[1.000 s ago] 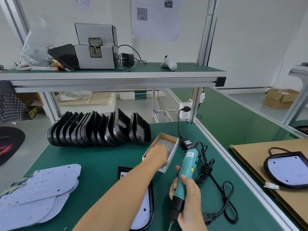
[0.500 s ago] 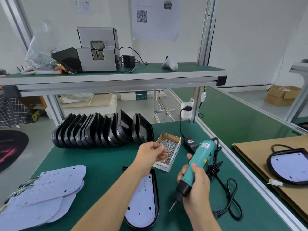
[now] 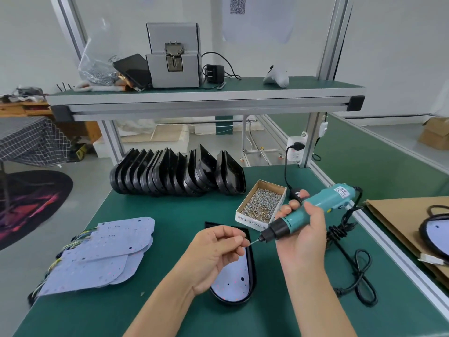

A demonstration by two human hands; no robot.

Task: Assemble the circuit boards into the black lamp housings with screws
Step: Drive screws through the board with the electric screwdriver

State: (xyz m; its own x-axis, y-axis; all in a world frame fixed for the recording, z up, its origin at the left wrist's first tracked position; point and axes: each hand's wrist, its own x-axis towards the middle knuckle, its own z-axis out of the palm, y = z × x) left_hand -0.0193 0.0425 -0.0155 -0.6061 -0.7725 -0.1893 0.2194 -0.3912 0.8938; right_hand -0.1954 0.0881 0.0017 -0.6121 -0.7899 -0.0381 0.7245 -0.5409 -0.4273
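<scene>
The left hand pinched a screw at the bit of the electric screwdriver gripped by the right hand. Directly beneath, the lamp housing lay lengthwise toward the bench's near edge, board seated inside.

White walls enclose a workstation framed in aluminium posts. A green-topped upper shelf spans the frame, well above and beyond the fingers. The green bench surface lies below them. A second green bench extends to their right. Grey floor shows to their far left, with a dark round rug and a checked cloth. Papers hang on the rear wall. Lighting is even and diffuse.
</scene>
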